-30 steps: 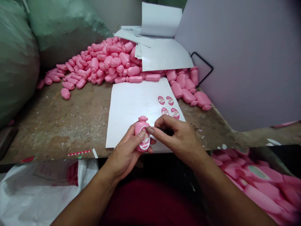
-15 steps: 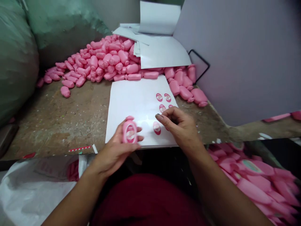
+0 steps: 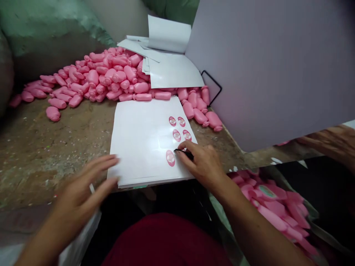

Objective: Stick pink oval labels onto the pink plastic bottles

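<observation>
Your right hand [image 3: 202,164] is closed in a pinch on a slim black implement [image 3: 186,154], its tip just beside a pink oval label [image 3: 170,158] on a white glossy label sheet [image 3: 141,144]. Your left hand [image 3: 80,188] is open and released, fingers spread, fingertips near the sheet's near left edge. Four more pink oval labels [image 3: 176,135] sit farther along the sheet. A heap of pink plastic bottles [image 3: 116,75] lies beyond it on a worn brown workbench [image 3: 55,162]. Another person's hand [image 3: 330,142] shows at far right.
</observation>
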`<state>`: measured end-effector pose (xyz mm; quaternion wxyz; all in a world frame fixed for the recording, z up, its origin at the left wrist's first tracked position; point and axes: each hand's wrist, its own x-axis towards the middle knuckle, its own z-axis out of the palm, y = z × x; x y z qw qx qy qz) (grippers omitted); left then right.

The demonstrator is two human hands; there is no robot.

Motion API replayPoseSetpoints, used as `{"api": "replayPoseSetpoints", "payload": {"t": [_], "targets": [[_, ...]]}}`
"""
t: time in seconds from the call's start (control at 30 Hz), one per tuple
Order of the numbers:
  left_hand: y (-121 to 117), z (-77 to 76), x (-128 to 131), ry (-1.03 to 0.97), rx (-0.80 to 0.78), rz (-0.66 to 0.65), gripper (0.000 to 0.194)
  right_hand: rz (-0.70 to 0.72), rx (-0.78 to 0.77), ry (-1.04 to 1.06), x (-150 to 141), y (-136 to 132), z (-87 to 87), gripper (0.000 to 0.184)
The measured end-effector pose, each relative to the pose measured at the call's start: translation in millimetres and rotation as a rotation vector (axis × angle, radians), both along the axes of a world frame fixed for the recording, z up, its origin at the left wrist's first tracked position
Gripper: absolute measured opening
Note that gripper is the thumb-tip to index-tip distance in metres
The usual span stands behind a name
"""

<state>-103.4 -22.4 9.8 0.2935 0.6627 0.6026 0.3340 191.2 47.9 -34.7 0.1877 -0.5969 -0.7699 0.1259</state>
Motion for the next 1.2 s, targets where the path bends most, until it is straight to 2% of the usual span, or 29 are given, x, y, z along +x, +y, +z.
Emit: {"api": "replayPoseSetpoints", "payload": {"t": [0.13, 0.2, 0.27, 0.47, 0.63, 0.73, 0.9, 1.0, 1.1, 1.2], "targets": [[48, -30.9, 78, 0.113, 0.098, -0.421, 0.031, 0.013, 0.047, -0.060, -2, 1, -5.4, 0.016], [57, -42.4, 96, 0.213, 0.108, -0.532, 0.036, 0.018, 0.057, -0.069, -2, 0, -6.0, 0.014], [58, -49.4, 101, 0.306, 0.094, -0.571, 0.041, 0.026, 0.074, -0.080, -2, -2, -6.1, 0.012], [52, -55.7, 94, 0.358, 0.088, -0.560, 0.045, 0.013, 0.126, -0.118, -6, -5, -6.8, 0.014], [54, -57.8, 95, 0.316, 0.097, -0.552, 0.041, 0.008, 0.001, 0.005, -4, 1, -4.6, 0.015], [55, -56.9, 92, 0.227, 0.111, -0.520, 0.041, 0.017, -0.043, 0.060, 1, 3, -2.3, 0.015], [57, -53.6, 86, 0.041, 0.066, -0.425, 0.030, 0.016, 0.011, -0.061, 0, 2, -2.4, 0.018], [59, -54.0, 86, 0.012, 0.051, -0.390, 0.042, -0.002, 0.006, -0.067, -4, 4, -3.3, 0.020], [58, -55.3, 87, 0.000, 0.037, -0.357, 0.053, -0.046, -0.098, 0.116, -3, 10, 0.6, 0.023], [51, -57.0, 88, 0.053, -0.011, -0.345, 0.063, -0.072, -0.277, 0.508, 7, 14, 9.7, 0.033]]}}
